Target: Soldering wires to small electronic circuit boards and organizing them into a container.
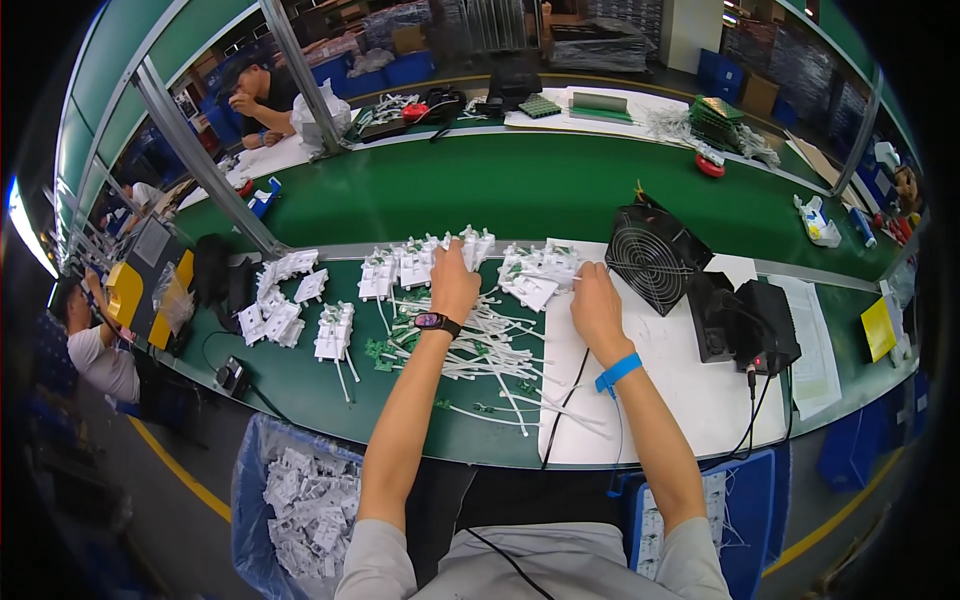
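Observation:
A row of white plastic housings (pixel 415 262) lies along the back edge of the green bench, small green parts showing on them. My left hand (pixel 456 285), with a dark watch at the wrist, reaches over this row, its fingers closed on one housing. My right hand (pixel 597 308), wearing a blue wrist strap (pixel 618 373), has its fingers bent together at the edge of another white housing (pixel 535 278). Its fingertips are partly hidden. Between my forearms lies a loose pile of white cables (pixel 485 350) with small green circuit boards (pixel 382 350) at their ends.
To the left are more white housings (pixel 270 325). A black fan (pixel 655 258) and a black power box (pixel 765 325) stand on the right beside a white sheet (pixel 690 420). A lined bin (pixel 245 490) of white parts sits below left. A green belt (pixel 480 190) runs behind.

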Demonstrator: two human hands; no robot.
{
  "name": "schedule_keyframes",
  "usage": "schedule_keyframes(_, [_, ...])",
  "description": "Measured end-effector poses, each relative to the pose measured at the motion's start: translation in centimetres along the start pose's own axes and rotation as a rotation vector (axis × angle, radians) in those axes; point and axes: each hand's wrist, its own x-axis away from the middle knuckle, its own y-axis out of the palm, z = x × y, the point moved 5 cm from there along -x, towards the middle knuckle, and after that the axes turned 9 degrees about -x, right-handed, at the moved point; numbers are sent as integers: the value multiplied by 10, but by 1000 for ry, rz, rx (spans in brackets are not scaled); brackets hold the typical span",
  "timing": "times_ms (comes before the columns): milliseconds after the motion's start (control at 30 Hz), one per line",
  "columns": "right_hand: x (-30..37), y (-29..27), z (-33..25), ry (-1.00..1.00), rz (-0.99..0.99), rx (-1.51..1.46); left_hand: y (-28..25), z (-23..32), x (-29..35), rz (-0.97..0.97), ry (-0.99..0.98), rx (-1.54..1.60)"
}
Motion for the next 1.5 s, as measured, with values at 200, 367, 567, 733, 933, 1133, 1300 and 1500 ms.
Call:
schedule_keyframes(200, [8, 0, 2, 22, 70, -86, -22, 3, 4, 164, 88, -20])
schedule_keyframes(367, [12, -1, 9, -27, 123, -119, -29, 5, 7, 77, -33, -211])
schedule_keyframes(567, [14, 1, 13, -35, 127, -141, -38, 0, 15, 95, -164, -453])
schedule_keyframes(733, [16, 2, 14, -23, 125, -159, -25, -15, 9, 13, -221, -357])
schedule_keyframes(933, [17, 1, 17, -5, 119, -170, -23, -18, 8, 57, -237, -292])
schedule_keyframes(1133, [18, 1, 17, -18, 121, -172, -24, -26, 5, 88, -187, -305])
schedule_keyframes(1300, [17, 0, 19, -12, 123, -175, -31, -31, -1, 56, -180, -136])
schedule_keyframes(1500, [18, 1, 18, -14, 118, -185, -39, -36, -1, -23, -290, -466])
